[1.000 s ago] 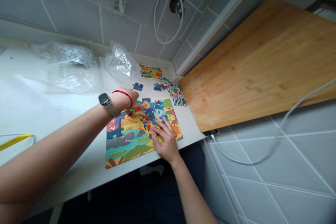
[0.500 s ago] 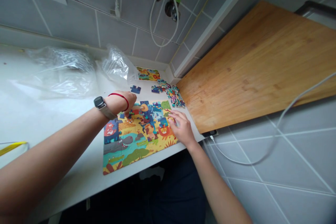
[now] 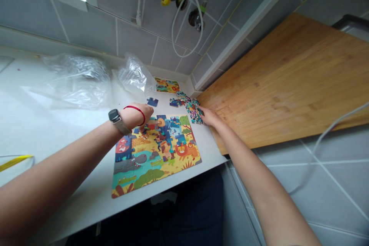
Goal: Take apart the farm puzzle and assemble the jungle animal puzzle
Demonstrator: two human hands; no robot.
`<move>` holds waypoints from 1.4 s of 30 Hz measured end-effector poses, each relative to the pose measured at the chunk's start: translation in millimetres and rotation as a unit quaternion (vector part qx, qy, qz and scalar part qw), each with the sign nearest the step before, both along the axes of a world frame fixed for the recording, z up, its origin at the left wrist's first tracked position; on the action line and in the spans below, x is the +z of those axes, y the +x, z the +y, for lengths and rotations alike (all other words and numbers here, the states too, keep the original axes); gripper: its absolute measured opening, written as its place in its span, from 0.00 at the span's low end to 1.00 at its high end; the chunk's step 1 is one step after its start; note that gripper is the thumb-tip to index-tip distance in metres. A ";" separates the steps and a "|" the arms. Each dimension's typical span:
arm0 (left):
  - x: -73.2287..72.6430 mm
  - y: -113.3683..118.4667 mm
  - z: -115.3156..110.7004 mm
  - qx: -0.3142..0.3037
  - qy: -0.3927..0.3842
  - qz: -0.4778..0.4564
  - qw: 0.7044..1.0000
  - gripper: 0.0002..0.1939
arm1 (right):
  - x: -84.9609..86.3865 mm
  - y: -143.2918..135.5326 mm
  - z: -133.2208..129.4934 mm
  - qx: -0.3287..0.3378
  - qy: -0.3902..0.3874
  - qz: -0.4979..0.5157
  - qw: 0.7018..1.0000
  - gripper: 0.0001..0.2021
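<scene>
A jigsaw puzzle (image 3: pixel 155 169) with cartoon animals lies partly assembled on the white counter. My left hand (image 3: pixel 143 115) is over its upper left edge, fingers curled down toward the board; whatever they pinch is hidden under the hand. My right hand (image 3: pixel 209 116) reaches to a heap of loose puzzle pieces (image 3: pixel 193 110) beside the wooden board, its fingertips apart and touching the heap. One dark blue puzzle piece (image 3: pixel 152 102) rests alone above the puzzle. A small picture card (image 3: pixel 166 85) with a similar scene lies behind the pieces.
Clear plastic bags (image 3: pixel 77 82) lie at the back left of the counter (image 3: pixel 86 192). A large wooden board (image 3: pixel 282 84) slopes along the right side. Hoses and a white cable (image 3: pixel 173 27) hang on the tiled wall. A yellow strip (image 3: pixel 15 162) is at the far left.
My right hand has left the puzzle's right side and moved up and right to the heap of loose pieces. My left hand stays at the upper left edge. The view has shifted slightly.
</scene>
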State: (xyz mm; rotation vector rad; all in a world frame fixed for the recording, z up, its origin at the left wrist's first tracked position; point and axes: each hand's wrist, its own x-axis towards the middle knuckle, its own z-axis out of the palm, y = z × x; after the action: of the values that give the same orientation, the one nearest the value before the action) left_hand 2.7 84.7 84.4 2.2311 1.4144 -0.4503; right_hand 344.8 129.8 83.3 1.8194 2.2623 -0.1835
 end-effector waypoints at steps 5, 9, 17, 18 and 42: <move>12.3 2.8 -6.7 0.003 0.003 0.012 1.000 0.28 | 4.3 -4.7 12.8 0.038 -0.028 -0.043 0.998 0.29; 18.2 4.2 -8.7 0.002 -0.013 0.012 1.000 0.30 | 9.2 -7.4 16.0 0.045 -0.032 -0.076 0.996 0.27; 16.4 3.8 -5.9 0.002 -0.009 -0.002 1.000 0.28 | 9.3 -6.9 10.9 0.025 -0.023 -0.114 0.993 0.28; 17.4 3.9 -6.2 0.004 -0.009 -0.001 1.000 0.28 | 8.9 -7.0 10.6 0.024 -0.023 -0.116 0.993 0.28; 9.0 4.6 -2.8 0.000 -0.005 -0.015 1.000 0.24 | 34.7 -4.8 14.5 -0.052 0.119 0.025 0.991 0.16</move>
State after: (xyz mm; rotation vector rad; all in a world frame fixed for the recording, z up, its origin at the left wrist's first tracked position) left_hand 7.3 81.8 93.5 2.2196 1.3939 -0.4210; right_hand 340.0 144.3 118.0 2.0746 2.3085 0.0263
